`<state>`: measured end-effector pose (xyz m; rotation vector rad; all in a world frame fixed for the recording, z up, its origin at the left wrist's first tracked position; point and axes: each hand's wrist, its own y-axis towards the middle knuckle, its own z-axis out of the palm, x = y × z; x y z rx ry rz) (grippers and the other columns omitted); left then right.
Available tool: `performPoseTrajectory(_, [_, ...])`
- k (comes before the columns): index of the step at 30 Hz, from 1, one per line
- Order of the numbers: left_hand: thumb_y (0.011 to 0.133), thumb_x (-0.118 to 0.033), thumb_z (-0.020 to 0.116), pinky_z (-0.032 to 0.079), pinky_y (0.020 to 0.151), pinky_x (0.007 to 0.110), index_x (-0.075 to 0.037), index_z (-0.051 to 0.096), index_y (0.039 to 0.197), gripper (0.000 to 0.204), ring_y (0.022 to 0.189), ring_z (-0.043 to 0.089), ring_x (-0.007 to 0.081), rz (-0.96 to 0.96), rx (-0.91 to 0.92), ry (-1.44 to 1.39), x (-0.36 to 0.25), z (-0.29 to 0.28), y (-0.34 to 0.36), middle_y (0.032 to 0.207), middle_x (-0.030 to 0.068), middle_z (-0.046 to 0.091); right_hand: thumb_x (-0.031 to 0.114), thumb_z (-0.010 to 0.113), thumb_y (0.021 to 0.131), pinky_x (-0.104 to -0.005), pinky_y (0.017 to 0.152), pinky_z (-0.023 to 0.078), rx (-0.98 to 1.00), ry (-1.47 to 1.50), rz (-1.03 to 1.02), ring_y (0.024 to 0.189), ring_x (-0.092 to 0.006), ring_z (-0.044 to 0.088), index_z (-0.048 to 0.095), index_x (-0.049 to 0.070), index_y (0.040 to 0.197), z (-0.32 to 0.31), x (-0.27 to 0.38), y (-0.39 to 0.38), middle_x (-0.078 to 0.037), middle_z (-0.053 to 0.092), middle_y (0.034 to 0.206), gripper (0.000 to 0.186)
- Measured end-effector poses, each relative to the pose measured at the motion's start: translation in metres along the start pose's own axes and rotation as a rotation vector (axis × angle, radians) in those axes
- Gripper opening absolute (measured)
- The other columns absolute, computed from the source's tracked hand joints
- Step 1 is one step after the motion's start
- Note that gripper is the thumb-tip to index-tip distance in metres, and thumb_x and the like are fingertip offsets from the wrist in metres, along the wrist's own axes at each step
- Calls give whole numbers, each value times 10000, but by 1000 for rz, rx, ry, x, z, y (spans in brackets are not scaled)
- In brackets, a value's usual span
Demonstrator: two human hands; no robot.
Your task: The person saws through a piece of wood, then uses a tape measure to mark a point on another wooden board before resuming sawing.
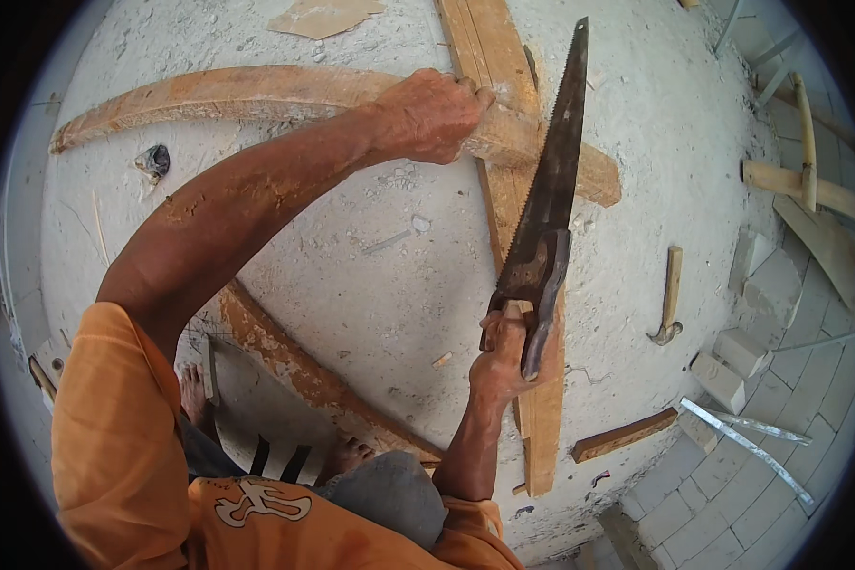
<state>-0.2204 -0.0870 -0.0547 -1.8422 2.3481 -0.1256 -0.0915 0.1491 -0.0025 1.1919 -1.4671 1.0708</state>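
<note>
In my right hand [503,356] is the dark handle of a hand saw [553,161], its long toothed blade pointing away from me. The blade lies over a wooden beam [218,90] that runs from left to right, close to that beam's right end. My left hand [434,114] is closed on the same beam, left of the blade, pressing from above. Beneath it a second, longer wooden plank [541,427] runs from far to near, crossing under the beam. Whether the teeth touch the wood cannot be told.
A claw hammer [672,294] lies on the dusty floor to the right. Nearer is a short wood offcut [624,436]. Pale blocks [720,378] and metal strips [746,446] line the right side. Another plank [304,366] lies by my feet. A crumpled dark scrap [153,163] sits at left.
</note>
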Motion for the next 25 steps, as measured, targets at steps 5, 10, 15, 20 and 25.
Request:
performPoseTrajectory(5, [740, -222, 759, 581, 764, 369, 57, 521, 1236, 617, 912, 681, 307, 1, 49, -38, -10, -12, 12, 1009, 224, 651, 60, 607, 849, -292, 516, 468, 3, -227, -51, 487, -96, 450, 563, -112, 1133, -44, -26, -55, -44, 531, 631, 334])
performPoseTrajectory(10, [738, -211, 752, 580, 773, 364, 65, 525, 1218, 598, 903, 683, 303, -23, 54, -55, -7, -6, 4, 1022, 228, 645, 69, 622, 841, -286, 478, 450, -31, -164, -39, 453, -74, 407, 540, -126, 1151, -65, -3, -76, -28, 496, 583, 376])
performPoseTrajectory(15, [750, -118, 673, 549, 657, 357, 93, 570, 1167, 478, 704, 676, 244, 73, -173, -8, -3, 7, 2, 764, 174, 659, 49, 601, 828, -270, 462, 419, -68, -57, -166, 476, -78, 443, 595, -104, 1098, 7, 33, 47, -20, 497, 613, 311])
performPoseTrajectory(20, [736, -234, 771, 570, 816, 365, 42, 525, 1231, 618, 958, 677, 318, -23, 37, -9, -11, -9, 7, 1061, 223, 646, -10, 589, 826, -265, 482, 436, 2, 16, -165, 503, -86, 460, 616, -80, 1004, 39, 29, 92, -21, 498, 644, 193])
performPoseTrajectory(25, [756, -260, 767, 559, 845, 364, 35, 524, 1245, 622, 985, 669, 319, -26, 50, -27, -8, -7, 3, 1095, 218, 641, 18, 617, 843, -239, 501, 414, 56, 10, -70, 544, -91, 493, 591, -69, 1148, 42, 12, 91, -31, 549, 655, 318])
